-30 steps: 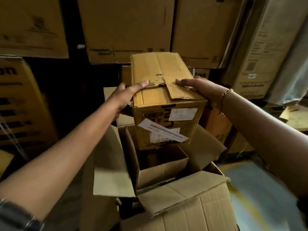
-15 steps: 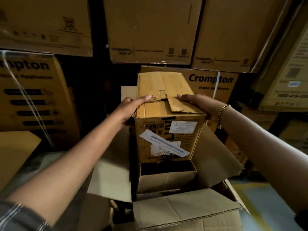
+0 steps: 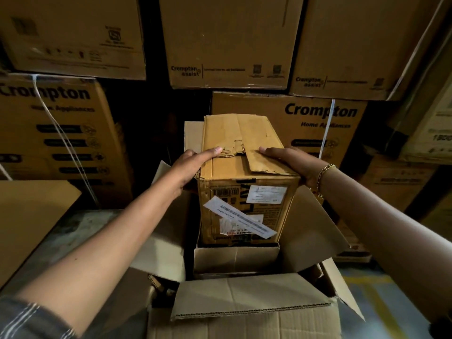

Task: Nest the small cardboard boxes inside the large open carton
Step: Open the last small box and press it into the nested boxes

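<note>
A small brown cardboard box [image 3: 247,172] with white labels and a torn top flap stands upright, its bottom end sunk into a smaller open box [image 3: 234,258]. That open box sits inside the large open carton [image 3: 244,297], whose flaps spread outward. My left hand [image 3: 192,167] grips the labelled box at its top left edge, thumb lying on the top. On the top right edge my right hand [image 3: 291,160], with a gold bracelet at the wrist, holds it the same way.
Stacked printed cartons [image 3: 320,123] form a wall right behind the work spot, with more [image 3: 56,133] at the left. A flat cardboard sheet [image 3: 27,216] lies at the left. Grey floor [image 3: 381,304] with a yellow line shows at the lower right.
The labelled box has gone down from above the carton until its bottom sits inside the inner open box. Both hands moved down with it and kept their hold.
</note>
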Demonstrator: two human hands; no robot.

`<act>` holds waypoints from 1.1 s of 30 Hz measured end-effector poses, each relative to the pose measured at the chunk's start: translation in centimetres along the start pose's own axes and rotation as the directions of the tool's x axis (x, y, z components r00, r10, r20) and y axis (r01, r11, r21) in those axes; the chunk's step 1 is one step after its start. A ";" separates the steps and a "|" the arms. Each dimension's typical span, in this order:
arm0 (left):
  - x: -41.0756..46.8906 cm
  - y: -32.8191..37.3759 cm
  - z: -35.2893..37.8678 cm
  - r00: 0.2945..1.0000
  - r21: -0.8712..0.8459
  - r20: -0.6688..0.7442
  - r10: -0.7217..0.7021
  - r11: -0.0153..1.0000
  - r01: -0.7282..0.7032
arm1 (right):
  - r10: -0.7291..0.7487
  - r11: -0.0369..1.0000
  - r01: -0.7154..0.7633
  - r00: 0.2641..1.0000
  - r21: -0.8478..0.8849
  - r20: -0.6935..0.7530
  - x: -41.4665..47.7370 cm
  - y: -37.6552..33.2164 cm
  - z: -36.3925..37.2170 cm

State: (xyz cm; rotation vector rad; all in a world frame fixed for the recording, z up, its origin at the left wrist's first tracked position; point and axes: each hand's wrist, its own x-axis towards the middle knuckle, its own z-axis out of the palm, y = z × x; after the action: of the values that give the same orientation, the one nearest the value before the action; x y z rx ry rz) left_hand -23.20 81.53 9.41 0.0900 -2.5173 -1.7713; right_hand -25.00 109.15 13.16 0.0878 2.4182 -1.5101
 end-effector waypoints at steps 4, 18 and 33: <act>-0.7 0.0 -0.2 1.000 0.002 -0.009 -0.002 1.000 0.002 | -0.014 1.000 0.014 1.000 0.003 0.026 -0.1 -0.2 0.3; -1.2 -0.8 -0.7 0.999 0.030 -0.033 -0.038 0.999 0.039 | 0.019 1.000 -0.019 1.000 0.020 -0.003 -0.2 0.1 1.8; -1.3 -4.3 2.0 0.987 0.347 0.004 -0.162 0.926 0.151 | 0.082 0.992 -0.092 0.991 0.090 0.108 1.8 7.7 3.6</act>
State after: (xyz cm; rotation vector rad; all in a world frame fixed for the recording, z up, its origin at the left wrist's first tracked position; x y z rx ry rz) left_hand -22.01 82.01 4.67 0.2886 -2.8921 -1.3604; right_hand -24.43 109.21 4.51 0.1297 2.2325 -1.5497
